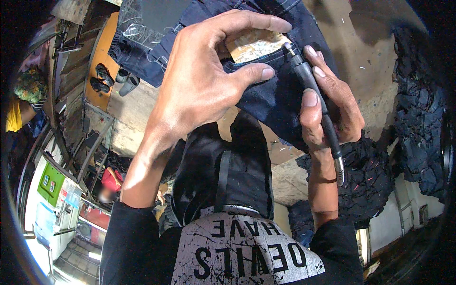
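Note:
My right hand (pixel 327 102) grips a black pen-shaped rotary tool handpiece (pixel 315 90). A flexible metal shaft trails from its lower end. The handpiece's small pale tip (pixel 288 45) is at the edge of a tan and white patterned piece (pixel 259 46) set against dark blue denim jeans (pixel 266 99). Whether the tip touches cannot be made out. My left hand (pixel 199 71) rests over the jeans, thumb and index finger stretched apart on either side of the patterned piece. Its other fingers are hidden.
Heaps of dark denim (pixel 420 109) lie at the right, with another pile (pixel 363 180) near my right forearm. Sandals (pixel 102 78) and grey slip-on shoes (pixel 127 83) stand at the left. Other people are partly visible at the far left. A clear plastic-like sheet (pixel 145 23) lies beyond my left hand.

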A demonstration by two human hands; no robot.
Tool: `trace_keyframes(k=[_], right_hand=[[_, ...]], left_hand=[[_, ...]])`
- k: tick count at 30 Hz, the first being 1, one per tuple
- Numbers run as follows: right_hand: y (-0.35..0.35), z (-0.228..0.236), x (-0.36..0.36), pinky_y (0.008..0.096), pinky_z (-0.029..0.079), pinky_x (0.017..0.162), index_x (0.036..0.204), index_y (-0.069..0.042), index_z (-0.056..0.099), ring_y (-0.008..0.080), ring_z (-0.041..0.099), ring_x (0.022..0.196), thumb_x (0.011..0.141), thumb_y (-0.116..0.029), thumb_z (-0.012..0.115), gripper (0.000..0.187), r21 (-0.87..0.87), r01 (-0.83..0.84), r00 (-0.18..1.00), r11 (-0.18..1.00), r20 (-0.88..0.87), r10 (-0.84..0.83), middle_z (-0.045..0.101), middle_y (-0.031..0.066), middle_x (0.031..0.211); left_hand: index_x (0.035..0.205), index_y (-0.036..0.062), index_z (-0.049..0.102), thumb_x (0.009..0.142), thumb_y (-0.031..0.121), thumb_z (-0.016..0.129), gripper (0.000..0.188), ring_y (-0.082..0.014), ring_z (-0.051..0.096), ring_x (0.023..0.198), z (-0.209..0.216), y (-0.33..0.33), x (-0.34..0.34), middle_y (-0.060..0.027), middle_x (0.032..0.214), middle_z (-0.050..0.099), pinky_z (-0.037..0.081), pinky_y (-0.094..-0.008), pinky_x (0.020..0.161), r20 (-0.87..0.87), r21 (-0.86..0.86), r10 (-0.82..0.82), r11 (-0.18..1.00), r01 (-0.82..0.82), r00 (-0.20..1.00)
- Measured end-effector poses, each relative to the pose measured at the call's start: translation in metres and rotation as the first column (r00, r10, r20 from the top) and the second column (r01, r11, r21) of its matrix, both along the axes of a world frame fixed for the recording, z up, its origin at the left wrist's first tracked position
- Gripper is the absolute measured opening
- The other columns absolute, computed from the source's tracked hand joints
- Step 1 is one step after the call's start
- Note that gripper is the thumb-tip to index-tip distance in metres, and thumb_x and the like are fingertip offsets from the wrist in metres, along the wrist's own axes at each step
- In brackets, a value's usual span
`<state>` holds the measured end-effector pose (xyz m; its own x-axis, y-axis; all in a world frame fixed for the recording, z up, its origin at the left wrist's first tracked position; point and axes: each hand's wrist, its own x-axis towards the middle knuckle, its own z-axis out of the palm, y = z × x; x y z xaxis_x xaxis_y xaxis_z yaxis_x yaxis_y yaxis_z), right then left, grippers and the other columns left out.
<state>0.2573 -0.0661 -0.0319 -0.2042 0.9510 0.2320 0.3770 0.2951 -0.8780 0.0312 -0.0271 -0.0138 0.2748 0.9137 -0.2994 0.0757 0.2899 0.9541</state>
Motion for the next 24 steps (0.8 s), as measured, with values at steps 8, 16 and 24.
trace_keyframes(k=[8, 16, 24], right_hand=[[0.0, -0.001, 0.0, 0.0607, 0.043, 0.118, 0.122, 0.006, 0.064, 0.043, 0.066, 0.129, 0.102, -0.009, 0.063, 0.025, -0.008, 0.002, 1.0, 1.0, -0.001, -0.002, 0.069, 0.0363, 0.129], [0.001, -0.002, -0.002, 0.0588, 0.048, 0.114, 0.117, 0.01, 0.066, 0.043, 0.07, 0.123, 0.097, -0.004, 0.065, 0.025, 0.027, 0.032, 0.999, 0.999, -0.024, -0.031, 0.071, 0.0358, 0.122], [0.005, -0.01, -0.005, 0.055, 0.057, 0.104, 0.106, 0.013, 0.072, 0.0417, 0.077, 0.111, 0.088, -0.003, 0.071, 0.024, 0.116, 0.118, 0.989, 0.986, -0.103, -0.106, 0.076, 0.0345, 0.108]], left_hand=[[0.134, -0.0033, 0.067, 0.083, -0.012, 0.081, 0.053, -0.0232, 0.068, 0.127, 0.0, 0.001, 0.001, -0.0143, 0.136, 0.071, 0.055, -0.0376, 0.112, 0.003, -0.001, -0.008, 1.0, 0.008, 1.0], [0.133, -0.0026, 0.068, 0.083, -0.012, 0.08, 0.052, -0.0216, 0.068, 0.126, 0.001, 0.001, 0.001, -0.0131, 0.133, 0.073, 0.055, -0.036, 0.112, -0.005, 0.003, -0.003, 1.0, 0.003, 1.0], [0.135, -0.0029, 0.067, 0.084, -0.012, 0.08, 0.054, -0.0214, 0.069, 0.125, -0.001, 0.001, 0.002, -0.0124, 0.134, 0.072, 0.055, -0.0361, 0.113, 0.015, 0.02, -0.016, 1.0, 0.016, 1.0]])
